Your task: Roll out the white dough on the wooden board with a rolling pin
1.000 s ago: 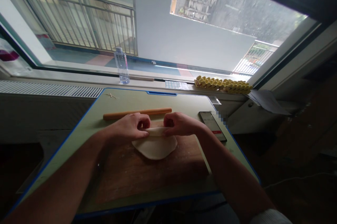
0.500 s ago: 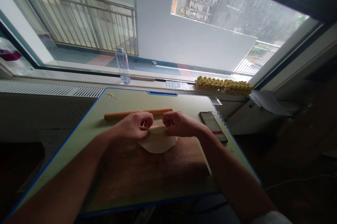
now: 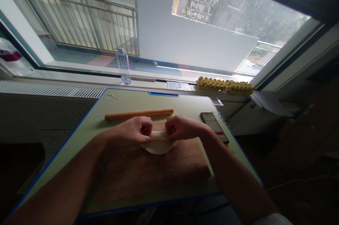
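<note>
A flat sheet of pale dough (image 3: 159, 146) lies on the brown wooden board (image 3: 148, 175), its far edge folded over toward me. My left hand (image 3: 139, 129) pinches the left end of that fold with curled fingers. At the right end, my right hand (image 3: 180, 128) grips the same fold, thumb toward me. The near edge of the dough lies flat and rounded. Behind both hands a wooden rolling pin (image 3: 137, 114) rests across the table. Part of the dough is hidden under my fingers.
The pale green table (image 3: 127, 99) has a blue rim. A phone (image 3: 215, 128) showing a timer lies at its right. On the windowsill stand a clear bottle (image 3: 123, 66) and yellow egg trays (image 3: 225, 85). Dough scraps (image 3: 112, 96) lie at the far left.
Both hands have come slightly toward me, bringing the far edge of the dough further over. The rolling pin and phone have stayed in place.
</note>
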`<state>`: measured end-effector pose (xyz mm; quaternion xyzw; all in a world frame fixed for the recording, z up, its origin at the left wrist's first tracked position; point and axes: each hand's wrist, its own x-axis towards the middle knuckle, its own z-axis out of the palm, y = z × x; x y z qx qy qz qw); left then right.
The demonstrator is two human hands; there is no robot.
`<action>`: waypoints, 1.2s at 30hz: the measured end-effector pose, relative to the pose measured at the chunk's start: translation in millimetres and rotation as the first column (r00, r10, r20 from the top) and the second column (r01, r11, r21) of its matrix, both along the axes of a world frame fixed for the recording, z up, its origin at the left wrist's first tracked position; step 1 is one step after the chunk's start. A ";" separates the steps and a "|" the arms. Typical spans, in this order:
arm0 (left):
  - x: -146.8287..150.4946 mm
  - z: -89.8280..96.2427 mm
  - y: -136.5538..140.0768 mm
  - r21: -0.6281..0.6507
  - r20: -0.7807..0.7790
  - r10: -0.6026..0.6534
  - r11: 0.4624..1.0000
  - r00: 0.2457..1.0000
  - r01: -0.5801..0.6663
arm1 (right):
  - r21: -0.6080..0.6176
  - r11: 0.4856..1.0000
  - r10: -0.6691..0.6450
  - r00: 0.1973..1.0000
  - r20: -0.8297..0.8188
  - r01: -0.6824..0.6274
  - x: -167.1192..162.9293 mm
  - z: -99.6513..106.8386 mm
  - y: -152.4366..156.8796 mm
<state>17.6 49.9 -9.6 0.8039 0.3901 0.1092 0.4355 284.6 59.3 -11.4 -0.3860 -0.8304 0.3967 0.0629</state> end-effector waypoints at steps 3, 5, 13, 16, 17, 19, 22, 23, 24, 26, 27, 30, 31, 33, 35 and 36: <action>-0.4 -1.8 0.4 0.011 0.011 0.032 0.999 0.999 -0.032 | -0.018 0.998 -0.065 0.997 -0.051 0.064 -0.2 -0.3 -0.3; -1.1 -2.7 1.7 0.034 0.003 0.069 0.997 0.998 -0.070 | -0.043 0.993 -0.115 0.990 -0.082 0.111 -0.5 -0.9 0.0; -4.0 -2.3 6.0 0.139 -0.124 0.067 0.989 0.990 -0.050 | 0.067 0.994 -0.089 0.994 0.056 0.086 -3.5 -1.0 -1.4; -4.5 0.0 5.5 0.171 -0.149 0.056 0.985 0.987 -0.030 | 0.089 0.993 -0.082 0.994 0.073 0.075 -5.1 0.1 -2.8; -4.5 0.6 5.2 0.175 -0.147 0.054 0.984 0.988 -0.028 | 0.088 0.993 -0.083 0.994 0.070 0.077 -5.4 0.3 -3.0; -4.4 1.7 4.4 0.178 -0.140 0.050 0.984 0.989 -0.024 | 0.080 0.993 -0.087 0.995 0.056 0.082 -5.5 0.3 -2.9; -3.6 2.3 2.7 0.174 -0.148 0.057 0.984 0.987 -0.031 | 0.054 0.995 -0.081 0.996 0.028 0.080 -4.7 -0.5 -2.4; -3.3 2.1 2.1 0.168 -0.153 0.061 0.985 0.986 -0.035 | 0.049 0.996 -0.079 0.997 0.021 0.077 -4.4 -0.8 -2.4; -3.0 1.7 1.6 0.159 -0.153 0.067 0.986 0.986 -0.042 | 0.048 0.996 -0.078 0.997 0.015 0.077 -4.2 -1.0 -2.7; -2.4 0.8 0.6 0.125 -0.139 0.070 0.991 0.988 -0.053 | 0.053 0.995 -0.087 0.996 0.007 0.086 -4.3 -1.1 -3.8; -2.1 0.5 0.3 0.107 -0.127 0.068 0.993 0.990 -0.054 | 0.056 0.994 -0.096 0.995 0.006 0.096 -4.6 -1.0 -4.6; -0.6 1.7 -0.5 0.100 -0.105 0.041 0.995 0.994 -0.031 | 0.067 0.990 -0.121 0.993 0.008 0.121 -7.1 0.1 -6.9; 0.0 2.5 -0.7 0.117 -0.109 0.029 0.993 0.994 -0.016 | 0.072 0.990 -0.125 0.992 0.008 0.124 -8.2 0.9 -7.6; 1.4 3.9 -1.5 0.160 -0.123 0.012 0.987 0.992 0.008 | 0.084 0.990 -0.118 0.993 0.021 0.116 -10.5 3.0 -9.3; 2.5 4.0 -3.6 0.195 -0.130 0.025 0.981 0.991 0.001 | 0.118 0.988 -0.106 0.992 0.070 0.097 -12.7 5.8 -13.2; 2.7 3.3 -5.5 0.213 -0.133 0.042 0.977 0.990 -0.013 | 0.152 0.984 -0.108 0.989 0.104 0.091 -13.6 7.2 -16.6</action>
